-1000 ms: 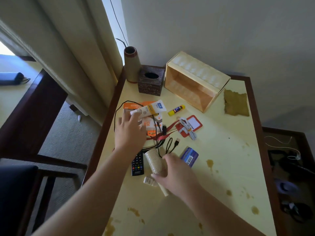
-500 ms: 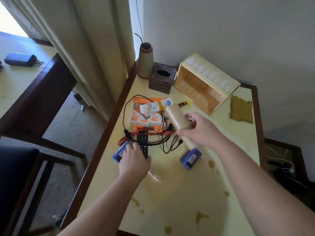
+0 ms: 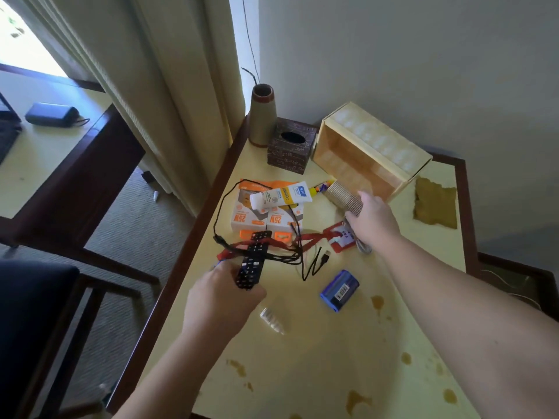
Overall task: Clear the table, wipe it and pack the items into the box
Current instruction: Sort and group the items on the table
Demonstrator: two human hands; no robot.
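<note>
Head camera gives us the pale yellow table (image 3: 348, 352) first, a smooth top framed in dark wood and blotched with brown stains. At its far side the wooden box (image 3: 370, 152) lies on its side, open mouth toward us, its upper panel pale with glossy white patches. Right of it a crumpled, mustard-coloured cloth (image 3: 435, 202) lies flat. Our right hand (image 3: 373, 220) grips a ribbed, tan stack of paper cups (image 3: 344, 197) tilted toward the box mouth, fingers curled round its near end; a second ago that hand held the stack low near the table's middle, so it has travelled up to the box. Our left hand (image 3: 220, 300) holds a slim black remote (image 3: 252, 261) lifted off the table, fingers wrapped round its lower end, whereas before it was reaching over the orange packets. Those flat orange-and-white packets (image 3: 266, 217) sit in the clutter with a white tube (image 3: 279, 195) across them, and thin black cables (image 3: 302, 258) loop beside a red lanyard badge (image 3: 340, 238). A blue boxy item with a barcode (image 3: 339, 290) lies apart, nearer us. Smallest is a clear little bottle (image 3: 271, 319), possibly plastic, though it is blurred.
</note>
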